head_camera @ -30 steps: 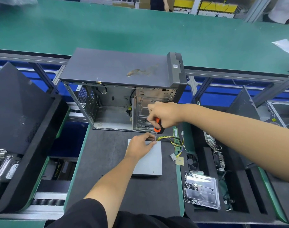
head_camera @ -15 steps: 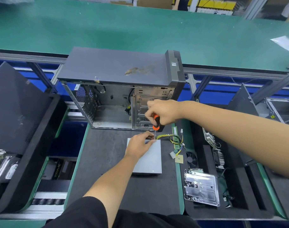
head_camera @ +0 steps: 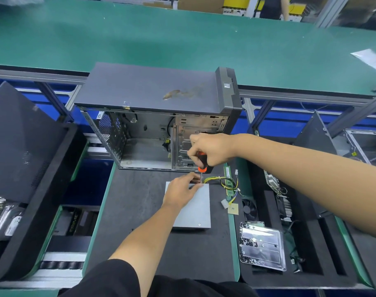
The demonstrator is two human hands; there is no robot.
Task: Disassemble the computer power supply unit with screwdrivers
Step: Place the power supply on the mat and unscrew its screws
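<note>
Lying at the far left of the workbench: a black side panel (head_camera: 18,142), leaning in a black foam tray (head_camera: 43,211).

Standing at the back edge of the dark mat (head_camera: 129,211): an open computer case (head_camera: 157,116), its interior mostly bare metal, a brownish smear showing on its dark top.

Resting on the mat in front of the case: a grey power supply box (head_camera: 193,211), lying flat near the mat's right edge, one small screw showing near its front right corner.

Pressing on the box's back end: the left hand (head_camera: 180,192), fingers curled, fingertips pinching at the box's back right corner just beside the tool's shaft.

Standing upright over that same corner: a screwdriver (head_camera: 202,166) with an orange and black handle, tip meeting the box's back right corner.

Grasping the screwdriver handle from above: the right hand (head_camera: 210,151), fingers clenched round it.

Trailing from the box's back right corner: a bundle of yellow and black wires (head_camera: 223,182), looping toward the mat's right edge and ending in a white plug (head_camera: 224,203).

Sitting to the right, in a second foam tray: a small black fan (head_camera: 249,207) and a clear plastic screw box (head_camera: 262,245).
</note>
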